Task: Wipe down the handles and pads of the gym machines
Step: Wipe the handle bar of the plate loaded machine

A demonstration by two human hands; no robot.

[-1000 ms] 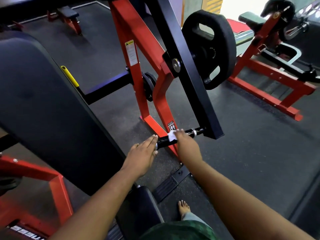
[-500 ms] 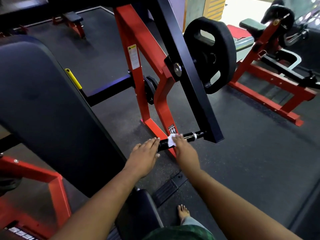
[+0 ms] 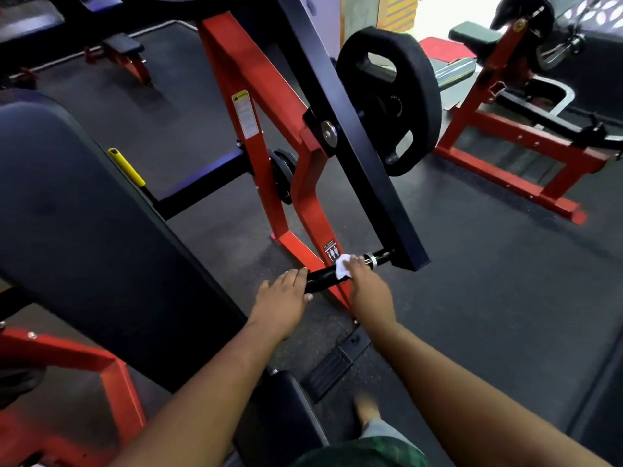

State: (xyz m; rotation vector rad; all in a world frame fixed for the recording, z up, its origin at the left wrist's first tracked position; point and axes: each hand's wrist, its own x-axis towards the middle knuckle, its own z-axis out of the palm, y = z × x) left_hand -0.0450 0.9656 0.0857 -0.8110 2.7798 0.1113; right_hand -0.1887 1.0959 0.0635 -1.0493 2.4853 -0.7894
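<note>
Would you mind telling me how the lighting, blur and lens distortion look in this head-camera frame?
Head view: the doorway top right is blown out to white, while the back pad is nearly featureless black. Wide-angle distortion bows the red frame and the floor's edges. The bare foot is smeared by motion blur; the right hand, white cloth and handle are slightly soft.

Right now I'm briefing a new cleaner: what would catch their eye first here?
Mid-frame, the right hand presses a white cloth on the black handle, with the left hand at its near end. Above hangs a black weight plate on the red frame; a big dark pad fills the left.
</note>
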